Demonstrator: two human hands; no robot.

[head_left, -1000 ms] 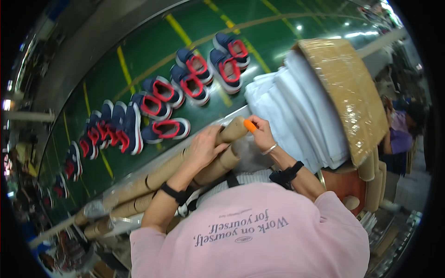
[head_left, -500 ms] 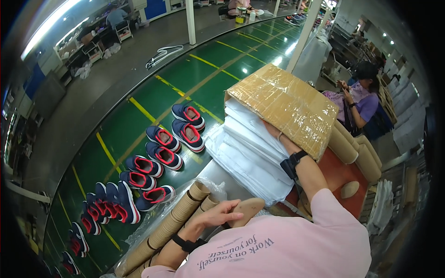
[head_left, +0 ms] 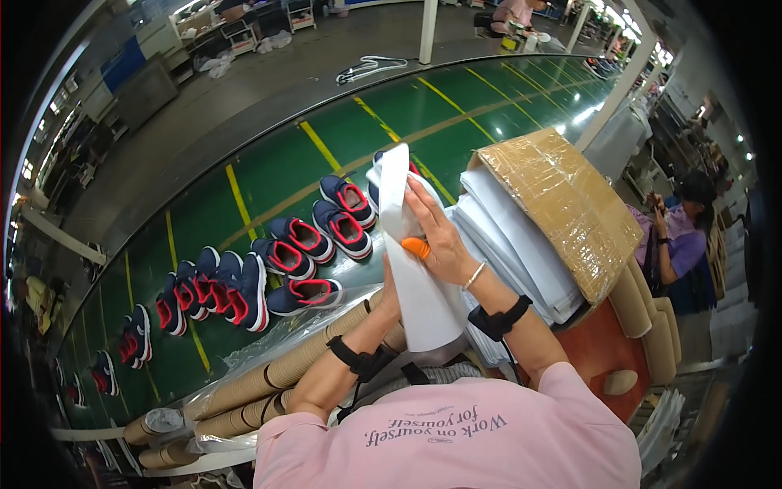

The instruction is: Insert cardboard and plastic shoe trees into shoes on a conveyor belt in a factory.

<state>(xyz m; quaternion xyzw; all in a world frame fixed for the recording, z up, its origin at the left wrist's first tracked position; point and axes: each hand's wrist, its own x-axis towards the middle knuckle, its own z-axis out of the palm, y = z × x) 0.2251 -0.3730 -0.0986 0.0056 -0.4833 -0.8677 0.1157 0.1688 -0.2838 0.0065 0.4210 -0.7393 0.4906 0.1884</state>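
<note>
By a striped green table (head_left: 277, 179), hands (head_left: 441, 239) holding paper (head_left: 423, 308), grey floor (head_left: 285, 91)

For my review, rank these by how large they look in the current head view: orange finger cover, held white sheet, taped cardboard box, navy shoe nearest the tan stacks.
1. Taped cardboard box
2. White sheet, though it looks nearer the camera
3. Navy shoe
4. Orange finger cover

Green table (head_left: 273, 175), yellow lines across; navy shoes (head_left: 255, 289), red-lined, on it. Red-orange surface (head_left: 590, 342): beige piece (head_left: 621, 381).
</note>
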